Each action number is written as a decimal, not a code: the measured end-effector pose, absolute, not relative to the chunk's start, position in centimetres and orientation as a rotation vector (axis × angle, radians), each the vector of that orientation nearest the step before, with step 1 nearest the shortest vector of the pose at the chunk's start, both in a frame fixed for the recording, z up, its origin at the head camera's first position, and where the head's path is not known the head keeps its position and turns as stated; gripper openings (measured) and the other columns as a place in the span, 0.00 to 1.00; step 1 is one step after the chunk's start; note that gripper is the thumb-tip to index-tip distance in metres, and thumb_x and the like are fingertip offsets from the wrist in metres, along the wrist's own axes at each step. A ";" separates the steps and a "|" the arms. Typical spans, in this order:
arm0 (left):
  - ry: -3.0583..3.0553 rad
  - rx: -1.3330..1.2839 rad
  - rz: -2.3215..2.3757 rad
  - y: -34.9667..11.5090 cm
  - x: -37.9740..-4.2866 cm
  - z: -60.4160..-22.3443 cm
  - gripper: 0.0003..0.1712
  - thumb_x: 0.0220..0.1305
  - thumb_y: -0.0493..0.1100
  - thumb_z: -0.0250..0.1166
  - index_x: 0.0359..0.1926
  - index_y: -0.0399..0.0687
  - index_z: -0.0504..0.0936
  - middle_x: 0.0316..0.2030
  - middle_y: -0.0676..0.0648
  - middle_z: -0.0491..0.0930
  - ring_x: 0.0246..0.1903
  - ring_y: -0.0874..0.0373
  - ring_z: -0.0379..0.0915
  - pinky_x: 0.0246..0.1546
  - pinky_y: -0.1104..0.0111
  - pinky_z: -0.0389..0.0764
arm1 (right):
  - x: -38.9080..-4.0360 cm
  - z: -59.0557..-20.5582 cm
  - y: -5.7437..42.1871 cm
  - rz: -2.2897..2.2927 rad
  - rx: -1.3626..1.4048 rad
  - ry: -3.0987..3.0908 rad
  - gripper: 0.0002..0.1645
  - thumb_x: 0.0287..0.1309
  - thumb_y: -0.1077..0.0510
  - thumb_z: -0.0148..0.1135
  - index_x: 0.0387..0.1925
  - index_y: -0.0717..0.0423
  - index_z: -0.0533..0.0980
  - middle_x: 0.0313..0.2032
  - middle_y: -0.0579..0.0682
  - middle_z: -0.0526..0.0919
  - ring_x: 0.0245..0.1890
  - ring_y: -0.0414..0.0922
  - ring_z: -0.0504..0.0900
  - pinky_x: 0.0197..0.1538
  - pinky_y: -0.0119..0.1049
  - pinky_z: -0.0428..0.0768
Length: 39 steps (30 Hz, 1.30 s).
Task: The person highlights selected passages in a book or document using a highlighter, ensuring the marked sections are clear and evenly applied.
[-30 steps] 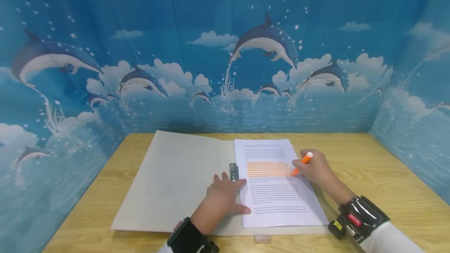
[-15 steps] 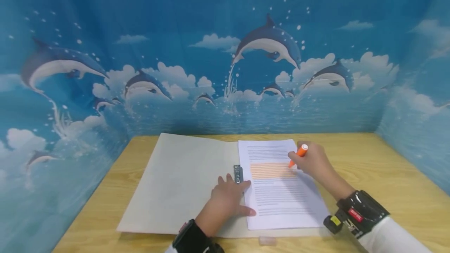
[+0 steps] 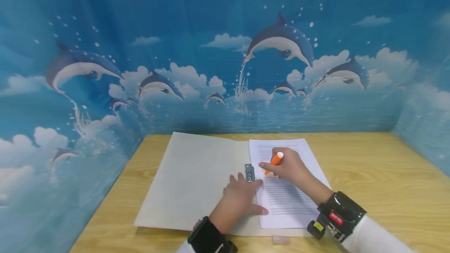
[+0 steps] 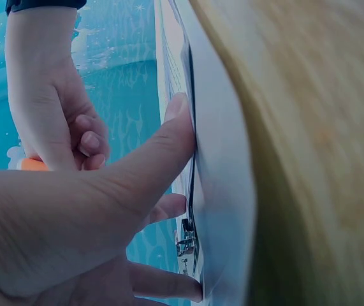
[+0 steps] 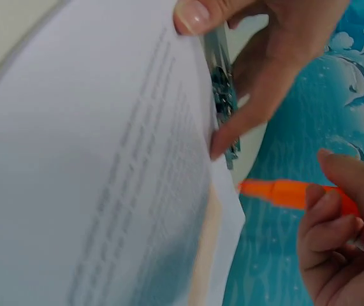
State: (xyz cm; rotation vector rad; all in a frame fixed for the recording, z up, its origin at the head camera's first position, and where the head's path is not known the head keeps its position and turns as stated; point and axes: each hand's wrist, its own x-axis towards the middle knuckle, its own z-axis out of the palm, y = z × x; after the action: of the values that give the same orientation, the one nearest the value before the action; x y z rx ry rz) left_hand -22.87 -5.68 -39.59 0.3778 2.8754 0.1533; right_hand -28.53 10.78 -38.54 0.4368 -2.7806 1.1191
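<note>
My right hand (image 3: 290, 166) grips an orange highlighter (image 3: 277, 158) with a white end cap. Its tip points down at the left part of the printed sheets (image 3: 291, 218); whether it touches cannot be told. Orange-marked lines show there, mostly hidden by that hand; the right wrist view shows an orange band (image 5: 205, 248). The sheets lie in the right half of an opened pale folder (image 3: 190, 182), beside its metal clip (image 3: 249, 173). Fingers spread, my left hand (image 3: 240, 195) rests across the folder and the sheets' left edge, thumb on the paper below the clip.
A small translucent block (image 3: 281, 240) lies at the folder's front edge. The wooden table (image 3: 386, 186) extends to the right and left of the folder. A blue dolphin-print curtain (image 3: 197, 69) encloses the back and sides.
My right hand has carried the highlighter leftward, from the right end of the marked lines to their left part. The left hand stays on the folder and sheets. The head view has shifted slightly.
</note>
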 end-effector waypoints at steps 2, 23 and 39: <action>2.878 0.375 0.150 -5.5 -22.9 -39.8 0.50 0.34 0.74 0.65 0.64 0.71 0.67 0.65 0.32 0.65 0.62 0.29 0.57 0.49 0.39 0.76 | -28.5 -39.0 10.6 1.105 0.432 -2.759 0.19 0.45 0.53 0.70 0.15 0.55 0.68 0.09 0.45 0.73 0.11 0.39 0.71 0.16 0.30 0.66; 2.863 0.314 0.112 -5.0 -23.1 -39.5 0.51 0.33 0.75 0.65 0.64 0.76 0.65 0.66 0.34 0.64 0.63 0.32 0.57 0.51 0.41 0.76 | -28.7 -40.3 9.9 1.118 0.396 -2.736 0.16 0.47 0.60 0.63 0.16 0.55 0.64 0.12 0.44 0.60 0.11 0.38 0.61 0.15 0.27 0.60; 2.866 0.307 0.086 -5.4 -23.0 -39.6 0.51 0.32 0.75 0.65 0.64 0.77 0.64 0.65 0.35 0.66 0.62 0.33 0.58 0.50 0.42 0.77 | -29.0 -40.8 9.4 1.138 0.422 -2.722 0.17 0.46 0.63 0.63 0.14 0.55 0.63 0.11 0.43 0.60 0.11 0.37 0.62 0.14 0.26 0.59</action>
State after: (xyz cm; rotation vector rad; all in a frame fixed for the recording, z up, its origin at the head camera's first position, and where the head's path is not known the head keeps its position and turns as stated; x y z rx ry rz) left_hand -23.01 -5.42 -39.58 0.3069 2.8656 0.0856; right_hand -29.02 9.43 -40.80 0.4222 -2.7216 1.1377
